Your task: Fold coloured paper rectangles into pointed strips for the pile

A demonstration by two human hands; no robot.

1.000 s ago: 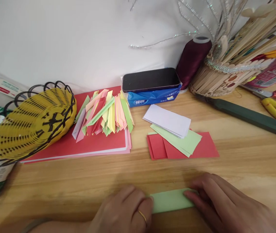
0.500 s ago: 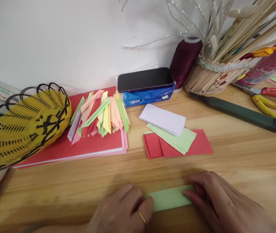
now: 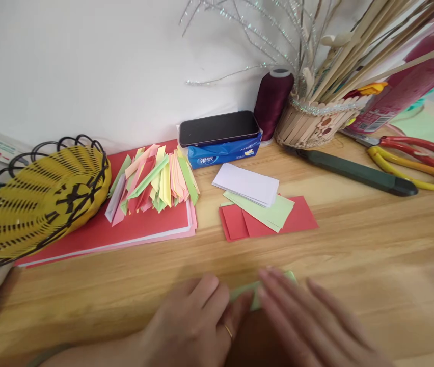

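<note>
Right now the green strip point(image 3: 255, 303) lies at the near side of the table point(image 3: 385, 244), between the two hands and partly hidden under them. The left hand point(image 3: 196, 318) is curled up, thumb and bent fingers closed on the strip's left end and seemingly pinning it. The right hand point(image 3: 308, 323) is stretched out flat, fingers long and gripping nothing, laid over the strip's other end; it is blurred, so I can't tell how hard it presses.

From where I stand, this looks like the creasing step, a fold being flattened. If so, the next move calls for the left to hold firm while the right presses evenly along the edge, lest the fold skew.

Farther back, white slips point(image 3: 245, 184) lie over green slips point(image 3: 266, 211) and red slips point(image 3: 293, 221); left of those, folded pieces point(image 3: 156, 178) rest on a red sheet point(image 3: 152, 221) beside a yellow basket point(image 3: 29, 204).
</note>
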